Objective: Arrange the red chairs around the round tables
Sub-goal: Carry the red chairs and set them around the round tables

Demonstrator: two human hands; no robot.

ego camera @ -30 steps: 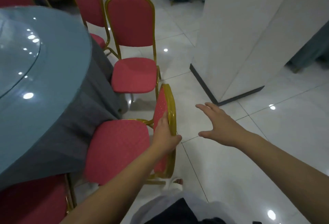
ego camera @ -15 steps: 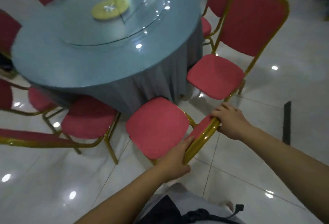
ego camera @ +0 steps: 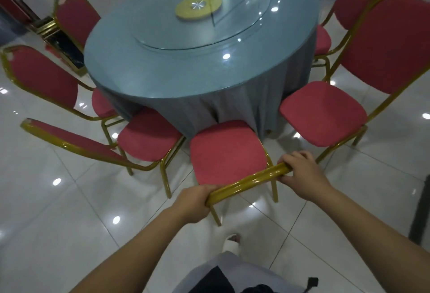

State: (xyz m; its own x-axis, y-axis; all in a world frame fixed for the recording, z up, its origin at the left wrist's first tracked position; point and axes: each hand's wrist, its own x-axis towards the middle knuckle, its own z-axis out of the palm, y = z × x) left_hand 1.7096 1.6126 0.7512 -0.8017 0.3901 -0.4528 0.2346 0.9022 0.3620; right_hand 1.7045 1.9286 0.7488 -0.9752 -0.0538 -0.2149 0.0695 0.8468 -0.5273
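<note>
While its padded seat points toward the round table draped in grey-blue cloth [ego camera: 209, 71], the red chair with a gold metal frame [ego camera: 228, 153] stands on the white tiled floor [ego camera: 69, 234]. Left hand [ego camera: 193, 202] and right hand [ego camera: 302, 171] each curl their fingers around its top rail, which runs left-right.

The nearest chair [ego camera: 226, 153], at lower centre of the frame, has a plain red seat and a shiny gold frame. The left chair [ego camera: 149, 140] and the right chair [ego camera: 322, 115] wear the same red and gold. The tablecloth [ego camera: 232, 106] is plain grey-blue; the tabletop [ego camera: 162, 66] is paler blue-grey, dotted with white light spots. The disc [ego camera: 199, 8] at top centre is mustard yellow with a white starburst. The floor [ego camera: 58, 234] is glossy white tile, gridded by thin grey lines. The stand [ego camera: 62, 43] at upper left is black edged in gold. The shoe [ego camera: 231, 245] at the bottom is white.
</note>
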